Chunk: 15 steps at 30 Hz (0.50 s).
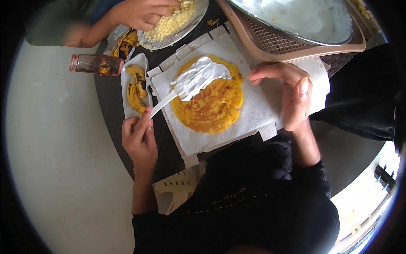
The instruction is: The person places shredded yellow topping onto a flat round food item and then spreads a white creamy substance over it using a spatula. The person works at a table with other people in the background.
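Note:
A round yellow pancake [215, 108] lies on a white paper towel [253, 110] on the dark round table. White cream [201, 76] covers its upper left part. My left hand [138, 139] grips the handle of a white spatula [167, 101], whose blade rests in the cream. My right hand [289, 95] lies flat on the paper towel at the pancake's right edge, fingers apart and holding nothing.
A small white dish with peeled banana pieces [136, 86] sits left of the towel, next to a lying glass jar [96, 64]. Another person's hand [141, 12] works over a plate of yellow crumbs [177, 23]. A large bowl of cream [304, 19] stands on a beige tray [275, 46].

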{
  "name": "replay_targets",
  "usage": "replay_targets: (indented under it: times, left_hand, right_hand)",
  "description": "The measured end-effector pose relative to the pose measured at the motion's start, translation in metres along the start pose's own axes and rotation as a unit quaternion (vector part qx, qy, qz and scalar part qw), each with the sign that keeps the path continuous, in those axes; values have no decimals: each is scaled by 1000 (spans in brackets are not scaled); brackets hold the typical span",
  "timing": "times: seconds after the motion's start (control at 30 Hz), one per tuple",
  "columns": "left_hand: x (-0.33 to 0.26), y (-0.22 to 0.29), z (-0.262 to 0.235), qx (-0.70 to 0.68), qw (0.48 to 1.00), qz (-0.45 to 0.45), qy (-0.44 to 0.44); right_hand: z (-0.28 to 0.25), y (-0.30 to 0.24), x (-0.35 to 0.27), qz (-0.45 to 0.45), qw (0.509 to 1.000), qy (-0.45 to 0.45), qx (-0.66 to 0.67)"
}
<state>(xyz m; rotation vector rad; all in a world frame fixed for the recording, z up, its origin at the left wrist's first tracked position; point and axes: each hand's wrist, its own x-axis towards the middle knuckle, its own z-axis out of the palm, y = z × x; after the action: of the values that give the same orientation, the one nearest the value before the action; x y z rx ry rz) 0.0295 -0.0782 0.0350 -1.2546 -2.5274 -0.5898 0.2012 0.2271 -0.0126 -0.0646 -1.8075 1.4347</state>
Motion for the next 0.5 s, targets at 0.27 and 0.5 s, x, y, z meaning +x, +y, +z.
replay_targets:
  times: [0.27,0.5]
  left_hand:
    - [-36,-22,-8,65,997,-36,-9]
    - [-46,-16,-12,28,998,-47,42]
  right_hand:
    - [-1,-9,2,52,998,-31,-30]
    - [0,4,-1,-20,1000,-16,2]
